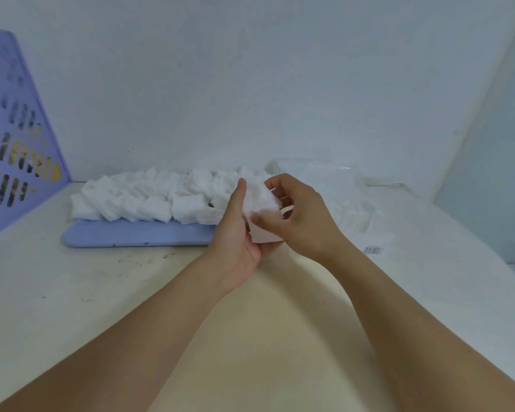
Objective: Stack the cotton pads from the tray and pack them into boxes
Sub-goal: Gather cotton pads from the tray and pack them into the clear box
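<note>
A lavender tray (pixel 125 234) lies on the table, heaped with several rows of white square cotton pads (pixel 149 197). Just in front of the tray's right end, both hands hold a stack of cotton pads (pixel 260 203) above the table. My left hand (pixel 238 230) cups the stack from the left and below, thumb up along its side. My right hand (pixel 298 215) grips it from the right, fingers curled over the top edge. A clear plastic box (pixel 324 179) stands behind my right hand, with more pads (pixel 357 218) visible inside a clear container to the right.
A purple slotted basket (pixel 18 144) leans at the far left against the wall. A barcode label (pixel 373 250) sits on clear packaging at the right. The white wall runs close behind the tray. Bare tabletop stretches in front of the tray.
</note>
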A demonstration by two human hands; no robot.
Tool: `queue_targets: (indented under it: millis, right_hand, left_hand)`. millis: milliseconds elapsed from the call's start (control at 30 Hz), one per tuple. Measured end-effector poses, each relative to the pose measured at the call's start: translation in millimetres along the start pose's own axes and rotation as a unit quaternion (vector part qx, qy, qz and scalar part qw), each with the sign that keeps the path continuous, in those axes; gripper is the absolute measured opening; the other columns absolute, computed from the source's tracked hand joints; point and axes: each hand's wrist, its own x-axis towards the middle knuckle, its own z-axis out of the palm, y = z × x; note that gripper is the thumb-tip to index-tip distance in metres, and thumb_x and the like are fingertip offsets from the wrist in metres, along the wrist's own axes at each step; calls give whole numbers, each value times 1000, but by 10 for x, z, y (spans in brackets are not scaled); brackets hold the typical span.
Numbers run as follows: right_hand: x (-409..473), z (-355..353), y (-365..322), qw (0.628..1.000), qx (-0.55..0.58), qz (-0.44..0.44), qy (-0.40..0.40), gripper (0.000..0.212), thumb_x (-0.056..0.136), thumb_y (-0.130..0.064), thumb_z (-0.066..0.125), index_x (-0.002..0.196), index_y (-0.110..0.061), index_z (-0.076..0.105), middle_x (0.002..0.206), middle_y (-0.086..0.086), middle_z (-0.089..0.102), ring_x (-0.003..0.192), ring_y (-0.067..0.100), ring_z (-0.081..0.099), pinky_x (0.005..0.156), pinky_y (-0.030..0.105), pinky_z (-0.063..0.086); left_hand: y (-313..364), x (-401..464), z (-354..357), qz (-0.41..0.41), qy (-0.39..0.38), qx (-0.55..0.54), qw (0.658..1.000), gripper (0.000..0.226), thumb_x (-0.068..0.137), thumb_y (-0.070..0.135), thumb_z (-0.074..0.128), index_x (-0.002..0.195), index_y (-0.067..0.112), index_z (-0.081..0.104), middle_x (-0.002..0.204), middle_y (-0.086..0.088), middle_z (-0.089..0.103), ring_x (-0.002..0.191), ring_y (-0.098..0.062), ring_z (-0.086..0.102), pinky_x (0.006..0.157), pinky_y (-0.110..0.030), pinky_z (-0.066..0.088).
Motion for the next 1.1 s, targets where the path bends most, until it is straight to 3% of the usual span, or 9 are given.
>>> queue_targets:
  millis: [233, 300, 433, 500, 600, 733, 900, 1000, 1100]
  right_hand:
    - [-50, 17, -74, 998, -32, -28, -48, 48, 76, -31, 85, 119, -26, 62, 96, -10, 67, 83, 7, 66, 72, 36, 57]
    - [-72, 48, -82, 996, -36, -41, -67, 57, 76, -34, 85, 127, -27, 59, 104, -13, 64, 88, 5, 64, 73, 30, 57]
    - [-96, 95, -63, 993, -72, -51, -75, 82, 72, -40, 87, 143, -30, 47, 125, -14, 51, 104, -1, 54, 86, 19, 48]
    - [-102, 125, -57, 993, -76, -55, -75, 87, 74, -43, 85, 148, -31, 40, 135, -14, 47, 115, 0, 50, 91, 16, 44]
    - [-105, 145, -70, 993, -79, -47, -80, 92, 78, -43, 83, 153, -29, 33, 142, -13, 44, 111, -1, 48, 90, 11, 39]
    - [-109, 100, -57, 991, -114, -55, -55, 81, 76, -46, 84, 144, -27, 44, 133, -12, 49, 119, 2, 46, 93, 11, 35]
    - [-53, 80, -80, 987, -127, -87, 44, 33, 67, -37, 89, 88, -25, 66, 91, -14, 63, 88, 6, 57, 71, 9, 38]
    - [-44, 102, -61, 985, -120, -107, 64, 20, 72, -26, 88, 82, -21, 71, 82, -14, 63, 79, 5, 58, 68, 6, 37]
    - [-40, 86, -57, 985, -118, -104, 70, 16, 76, -22, 86, 84, -20, 72, 81, -12, 63, 76, 3, 58, 67, 6, 38]
  left_hand:
    - [65, -67, 45, -36, 56, -86, 994, 62, 95, 62, 51, 122, 9, 67, 107, -12, 76, 89, -24, 76, 76, -35, 62]
    - [89, -78, 26, -49, 77, -120, 989, 65, 92, 65, 55, 111, 6, 71, 102, -13, 77, 84, -25, 77, 76, -35, 62]
    - [118, -62, -38, -68, 83, -177, 978, 79, 86, 76, 52, 118, 6, 69, 109, -11, 75, 90, -27, 76, 73, -37, 63]
    - [115, -46, -59, -61, 90, -198, 974, 75, 87, 73, 53, 116, 6, 69, 100, -11, 73, 80, -26, 75, 67, -35, 63]
    - [116, -53, -56, -62, 90, -215, 971, 68, 91, 66, 53, 113, 4, 70, 90, -12, 73, 70, -26, 74, 61, -34, 62]
    - [157, -66, -45, -50, 90, -246, 964, 59, 93, 54, 58, 123, 4, 65, 102, -18, 73, 74, -30, 73, 71, -38, 63]
    - [207, -60, -111, -24, 90, -271, 958, 59, 93, 51, 57, 127, 3, 59, 92, -19, 70, 64, -30, 70, 74, -29, 56]
    - [188, -55, -133, -28, 69, -242, 967, 62, 93, 51, 53, 133, 3, 59, 112, -18, 71, 83, -31, 69, 56, -28, 54]
    - [173, -66, -111, -25, 70, -212, 974, 59, 94, 48, 51, 133, 5, 61, 130, -17, 66, 100, -32, 68, 69, -35, 59]
